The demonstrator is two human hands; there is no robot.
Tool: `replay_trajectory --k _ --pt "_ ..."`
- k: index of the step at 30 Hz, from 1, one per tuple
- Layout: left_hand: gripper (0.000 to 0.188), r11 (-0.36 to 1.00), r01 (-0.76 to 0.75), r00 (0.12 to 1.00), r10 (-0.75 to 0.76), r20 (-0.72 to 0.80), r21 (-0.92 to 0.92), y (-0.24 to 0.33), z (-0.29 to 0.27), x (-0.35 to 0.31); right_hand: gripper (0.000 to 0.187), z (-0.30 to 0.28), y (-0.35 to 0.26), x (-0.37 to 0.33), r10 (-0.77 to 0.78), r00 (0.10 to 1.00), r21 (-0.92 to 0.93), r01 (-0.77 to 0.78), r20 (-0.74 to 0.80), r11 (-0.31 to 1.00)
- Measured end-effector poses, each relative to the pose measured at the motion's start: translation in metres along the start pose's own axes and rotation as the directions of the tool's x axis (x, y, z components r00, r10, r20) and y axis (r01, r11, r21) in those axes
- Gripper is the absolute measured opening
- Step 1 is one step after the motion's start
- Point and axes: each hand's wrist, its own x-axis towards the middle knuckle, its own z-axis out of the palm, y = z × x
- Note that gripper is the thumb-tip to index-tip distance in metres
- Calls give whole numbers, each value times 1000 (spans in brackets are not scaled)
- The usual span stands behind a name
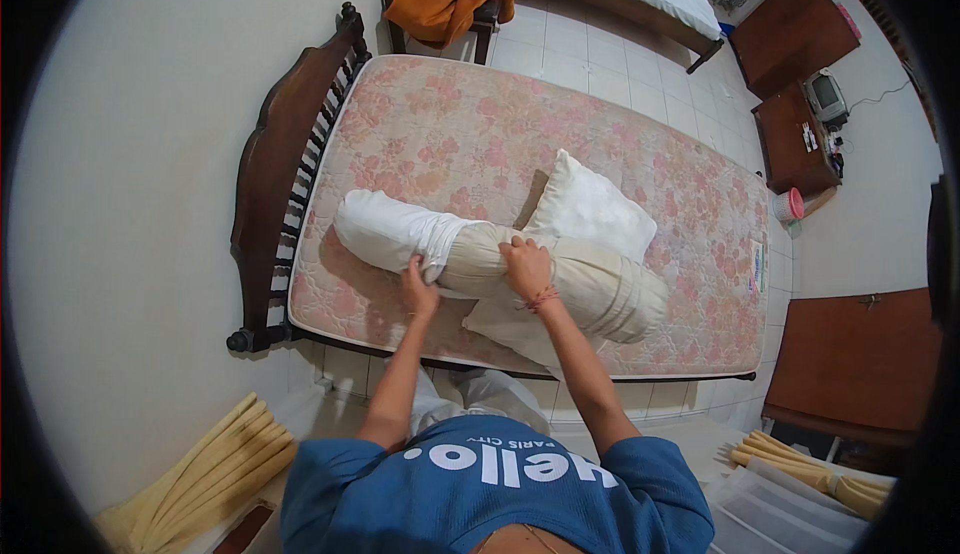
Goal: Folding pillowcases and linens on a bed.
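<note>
Left grip (421,292) clamped on white cover (390,229), right grip (528,269) on beige bolster (595,279); lettering (490,465) on blue shirt (420,509); label (758,265) on mattress (450,104)

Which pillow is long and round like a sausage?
The bolster under the right hand, white cover over its left end. The far pillow and near pillow look flatter.

Pink flrl mattress (470,104), wht pillow (597,204), bolster (472,254) across it

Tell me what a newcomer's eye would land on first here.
Probably the long cream bolster, its left end in a white cover, over the pink floral mattress: the left hand at the cover's edge, the right hand on the cream part. Then the bright orange cloth beyond the mattress's far edge.
</note>
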Motion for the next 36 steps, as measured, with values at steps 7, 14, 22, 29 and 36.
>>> replay_trajectory --k 7,14,22,29,36 --pt "29 999 39 969 -33 245 -19 28 -73 58 43 -58 60 48 -138 809 286 -39 572 958" --pt "48 957 -183 977 150 154 225 34 21 3 60 95 62 -12 305 887 -54 -306 348 951" --pt "74 726 667 723 -685 93 167 -70 61 -138 61 62 -64 -82 276 961 -8 -276 -10 961" --pt "106 721 691 604 -538 588 -51 -56 48 -104 68 149 -23 -117 47 997 -189 -35 62 981" --pt "96 939 164 975 -107 197 -303 -19 51 -88 22 107 -12 -70 -1 997 38 4 -74 999"
